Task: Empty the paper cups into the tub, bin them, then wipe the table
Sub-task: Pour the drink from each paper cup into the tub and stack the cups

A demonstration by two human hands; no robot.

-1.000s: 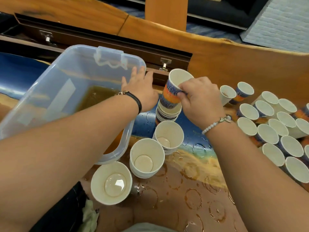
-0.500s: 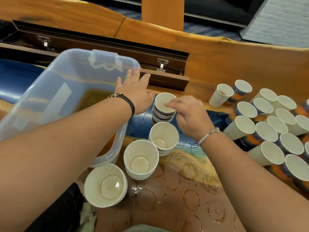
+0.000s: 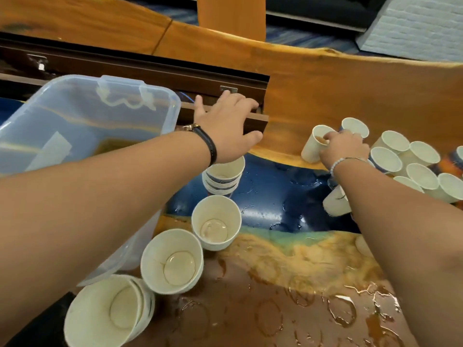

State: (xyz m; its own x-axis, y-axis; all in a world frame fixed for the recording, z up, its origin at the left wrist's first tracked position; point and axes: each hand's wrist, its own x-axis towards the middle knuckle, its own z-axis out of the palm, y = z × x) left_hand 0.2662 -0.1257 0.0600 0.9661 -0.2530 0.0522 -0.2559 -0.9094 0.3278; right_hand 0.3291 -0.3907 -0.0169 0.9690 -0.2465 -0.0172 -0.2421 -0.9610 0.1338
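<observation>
Paper cup (image 3: 310,151), brown liquid inside, gripped by right hand (image 3: 344,149), likely for tipping into tub (image 3: 75,116); left hand (image 3: 225,128) open, hovering above stacked empties (image 3: 223,176) on wet worktop (image 3: 275,204).

Nothing can be read: the pale sticker (image 3: 51,152) on the tub (image 3: 172,113) wall shows no legible writing or number.
</observation>
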